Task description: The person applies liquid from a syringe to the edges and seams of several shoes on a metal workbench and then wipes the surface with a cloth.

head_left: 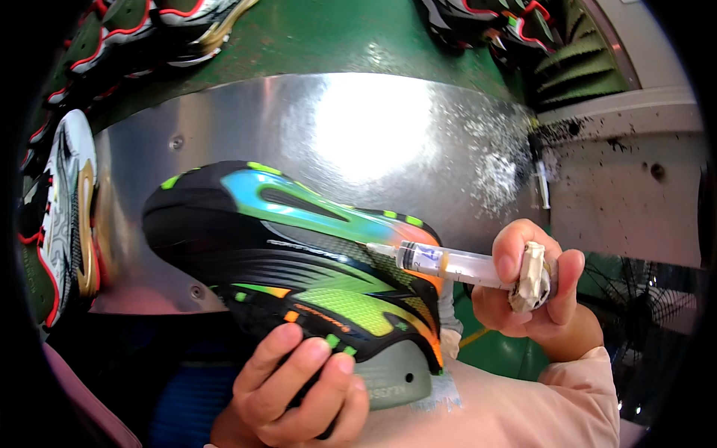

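A black running shoe [314, 257] with green, blue and orange panels lies tilted on its side before me, a grey-green last [399, 377] filling its collar. My left hand [299, 392] is closed round its lace side, fingertips pressed on the upper. In my right hand [534, 287] is a clear plastic syringe [463, 267], gripped at its plunger end, where a lumpy cream-coloured wad [532, 276] is wrapped. The syringe's tip points left and reaches the shoe's side, at the edge between the upper and the glossy midsole. Whether it touches cannot be made out.
Beneath the shoe stretches a shiny metal plate [224, 127] with screws. Finished-looking shoes [142, 37] stand on the green surface at the far left, and a white-and-gold shoe [71, 216] at the left. More shoes [485, 30] sit far right, by a dark-spattered machine panel [627, 187].
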Demonstrator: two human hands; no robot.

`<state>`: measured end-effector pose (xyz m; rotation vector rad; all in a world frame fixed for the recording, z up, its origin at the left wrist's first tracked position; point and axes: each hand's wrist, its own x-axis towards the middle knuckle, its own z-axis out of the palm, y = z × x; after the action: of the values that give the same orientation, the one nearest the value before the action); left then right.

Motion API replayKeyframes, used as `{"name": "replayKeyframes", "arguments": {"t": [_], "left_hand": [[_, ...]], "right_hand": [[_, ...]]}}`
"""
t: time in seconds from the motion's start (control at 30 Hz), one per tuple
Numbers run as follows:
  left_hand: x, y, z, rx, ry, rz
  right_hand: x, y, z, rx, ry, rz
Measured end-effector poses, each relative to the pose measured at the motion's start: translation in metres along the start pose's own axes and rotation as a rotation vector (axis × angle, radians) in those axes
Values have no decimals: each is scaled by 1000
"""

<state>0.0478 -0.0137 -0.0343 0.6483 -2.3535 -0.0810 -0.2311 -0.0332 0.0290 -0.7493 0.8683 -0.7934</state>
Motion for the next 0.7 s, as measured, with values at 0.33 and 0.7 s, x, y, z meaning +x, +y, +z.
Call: {"name": "replayKeyframes", "arguments": {"t": [0.33,0.7], "left_hand": [[-20,12,-1,-7,-52,-2],[-4,3,8,-151,90,43]], "right_hand": [[-33,-21,8,-122,167,150],[-5,-62,70,-637,445,245]]}}
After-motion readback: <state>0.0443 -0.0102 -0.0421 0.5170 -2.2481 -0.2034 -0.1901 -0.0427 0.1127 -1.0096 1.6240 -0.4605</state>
